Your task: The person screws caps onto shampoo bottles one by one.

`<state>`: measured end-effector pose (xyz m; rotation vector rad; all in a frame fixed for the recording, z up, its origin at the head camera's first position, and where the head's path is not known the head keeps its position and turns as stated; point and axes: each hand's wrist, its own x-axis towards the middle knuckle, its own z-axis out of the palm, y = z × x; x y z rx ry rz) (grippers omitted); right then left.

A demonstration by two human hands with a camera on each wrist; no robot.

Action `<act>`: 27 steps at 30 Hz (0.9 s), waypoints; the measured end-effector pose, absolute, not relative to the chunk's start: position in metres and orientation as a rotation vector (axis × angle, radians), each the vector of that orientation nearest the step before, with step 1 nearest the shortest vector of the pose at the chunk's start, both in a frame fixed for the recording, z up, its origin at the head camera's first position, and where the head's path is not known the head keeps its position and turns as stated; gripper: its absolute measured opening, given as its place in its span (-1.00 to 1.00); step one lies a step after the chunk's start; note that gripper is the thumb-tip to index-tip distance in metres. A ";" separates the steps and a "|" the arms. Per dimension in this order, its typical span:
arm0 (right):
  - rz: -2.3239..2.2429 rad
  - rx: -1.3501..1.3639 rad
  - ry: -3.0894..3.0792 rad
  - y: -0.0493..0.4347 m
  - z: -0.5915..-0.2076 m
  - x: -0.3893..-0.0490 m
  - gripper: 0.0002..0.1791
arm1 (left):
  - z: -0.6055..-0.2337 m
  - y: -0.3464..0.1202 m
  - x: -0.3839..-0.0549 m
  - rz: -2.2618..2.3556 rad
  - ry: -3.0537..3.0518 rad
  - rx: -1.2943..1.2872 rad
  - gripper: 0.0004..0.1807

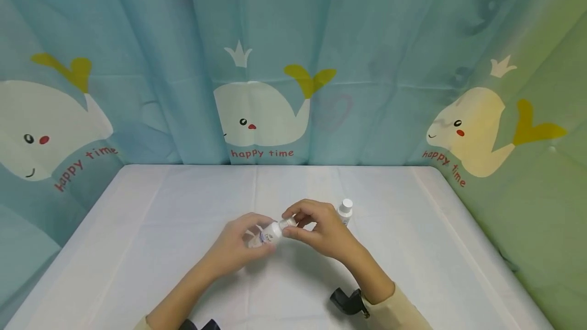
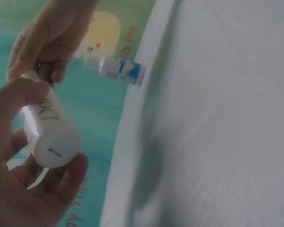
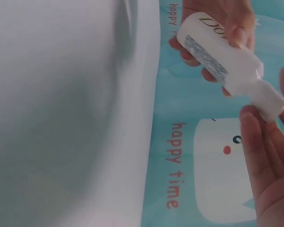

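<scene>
A small white bottle [image 1: 270,233] with gold lettering on its front is tilted above the table, its cap end up to the right. My left hand [image 1: 234,246] holds it round the body, with the thumb across the lettering in the left wrist view. Its flat base [image 2: 59,149] faces that camera. On the white cap [image 3: 268,101] lie the fingertips of my right hand [image 1: 323,228], with thumb and fingers on either side pinching it. A dense block of small print shows on the bottle's back [image 3: 206,56] in the right wrist view.
Behind my right hand a second white bottle [image 1: 346,208] stands upright on the white-covered table [image 1: 183,192]; its label [image 2: 128,71] is partly blue. A blue-green curtain [image 1: 376,116] with printed whales closes off the back and sides. Black wrist mounts [image 1: 348,302] sit at both wrists.
</scene>
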<state>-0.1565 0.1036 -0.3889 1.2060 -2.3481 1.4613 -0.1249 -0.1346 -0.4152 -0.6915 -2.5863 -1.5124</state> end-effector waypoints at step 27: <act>1.440 1.211 -2.305 0.103 -0.385 -0.155 -0.62 | -0.415 -0.135 -0.126 -1.516 -2.558 -0.703 -0.59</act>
